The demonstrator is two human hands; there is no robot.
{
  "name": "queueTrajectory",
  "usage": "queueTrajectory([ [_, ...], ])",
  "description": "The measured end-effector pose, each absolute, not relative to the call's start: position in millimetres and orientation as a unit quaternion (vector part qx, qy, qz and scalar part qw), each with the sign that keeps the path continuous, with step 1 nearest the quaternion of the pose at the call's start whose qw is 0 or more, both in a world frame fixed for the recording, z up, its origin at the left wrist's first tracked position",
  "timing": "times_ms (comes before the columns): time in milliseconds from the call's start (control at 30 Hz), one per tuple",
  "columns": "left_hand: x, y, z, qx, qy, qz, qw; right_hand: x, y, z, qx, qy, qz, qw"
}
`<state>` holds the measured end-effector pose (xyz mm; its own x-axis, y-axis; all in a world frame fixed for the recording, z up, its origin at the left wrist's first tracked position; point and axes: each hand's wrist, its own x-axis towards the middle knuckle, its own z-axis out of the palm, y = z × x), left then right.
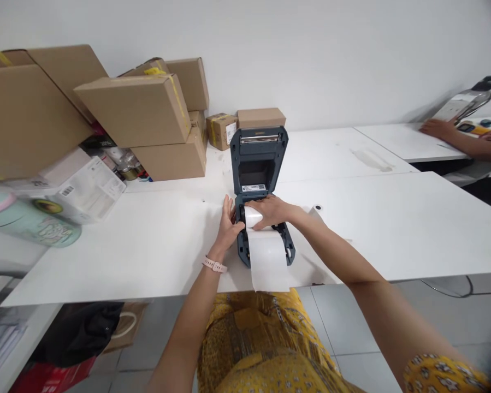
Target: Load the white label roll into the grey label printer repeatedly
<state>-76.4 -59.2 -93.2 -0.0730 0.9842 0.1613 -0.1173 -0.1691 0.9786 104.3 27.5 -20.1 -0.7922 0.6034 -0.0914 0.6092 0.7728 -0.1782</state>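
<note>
A dark grey label printer (pixel 241 245) stands on the white table in front of me with its lid (pixel 260 155) raised. Inside it sits a white paper roll (pixel 253 217), and a loose strip of paper (pixel 268 259) runs from it over the front towards the table edge. My right hand (pixel 270 210) is closed over the roll from the right. At the printer's left wall is my left hand (pixel 228 224), its thumb over the rim near the roll and its fingers along the outside. Behind my right forearm lies a second small white roll (pixel 317 209).
Cardboard boxes (pixel 134 112) are stacked at the back left, with a white box (pixel 87 188) and a mint-green bottle (pixel 36 218) before them. Smaller cartons (pixel 261 117) stand behind the printer. At far right, another person's hand (pixel 437 128) rests on a neighbouring table near a clear bottle.
</note>
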Motion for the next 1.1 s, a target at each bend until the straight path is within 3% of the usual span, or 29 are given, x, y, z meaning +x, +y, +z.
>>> queueTrajectory([
  [133, -72, -61, -90, 0.465, 0.456, 0.591, 0.476, 115, 29, -3, 0.285, 0.931, -0.230, 0.003],
  [300, -70, -64, -85, 0.460, 0.475, 0.574, 0.483, 180, 26, 21, 0.164, 0.884, -0.406, -0.162],
  [500, -70, -63, -83, 0.475, 0.459, 0.576, 0.482, 228, 36, 29, 0.334, 0.818, -0.374, -0.281],
  [600, -69, -63, -83, 0.478, 0.457, 0.575, 0.482, 225, 51, 14, 0.396, 0.811, -0.331, -0.276],
  [733, -70, -62, -84, 0.485, 0.458, 0.575, 0.475, 213, 74, -24, 0.426, 0.819, -0.324, -0.205],
  [967, -73, -60, -92, 0.498, 0.463, 0.568, 0.465, 238, 81, -41, 0.417, 0.793, -0.408, -0.176],
  [1100, -74, -58, -95, 0.500, 0.457, 0.571, 0.463, 288, 75, -28, 0.433, 0.721, -0.479, -0.251],
])
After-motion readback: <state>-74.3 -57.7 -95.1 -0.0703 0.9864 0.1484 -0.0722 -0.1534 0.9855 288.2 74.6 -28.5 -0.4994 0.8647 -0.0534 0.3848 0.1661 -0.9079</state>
